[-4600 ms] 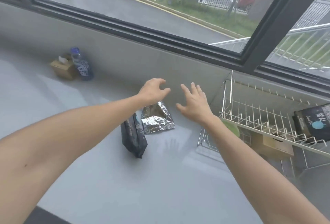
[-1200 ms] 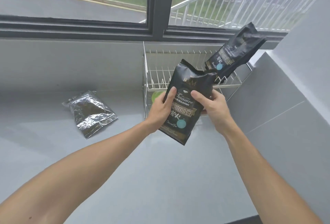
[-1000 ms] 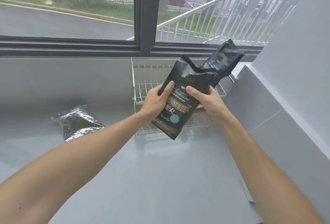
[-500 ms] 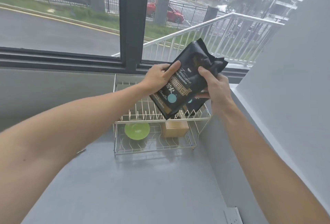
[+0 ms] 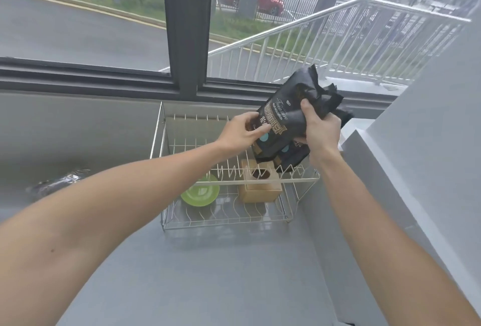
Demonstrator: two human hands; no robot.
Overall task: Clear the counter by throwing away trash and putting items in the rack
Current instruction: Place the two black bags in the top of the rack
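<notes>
Both hands hold a black coffee bag (image 5: 285, 112) over the right end of the wire rack's (image 5: 182, 182) upper tier. My left hand (image 5: 240, 133) grips its lower left edge, fingers across the label. My right hand (image 5: 320, 130) clasps its right side. The bag's bottom touches the tier's prongs. A second black bag (image 5: 341, 115) stands just behind it, mostly hidden. A silver foil bag (image 5: 59, 181) lies on the counter at the left, partly behind my left forearm.
On the rack's lower tier sit a green dish (image 5: 200, 193) and a brown cardboard box (image 5: 260, 185) with a round hole on top. A grey wall (image 5: 421, 169) closes in on the right. The window ledge (image 5: 78, 78) runs behind the rack.
The black bag has come down and to the right onto the rack's upper tier, in front of the other black bag. My view has dropped closer to the rack.
</notes>
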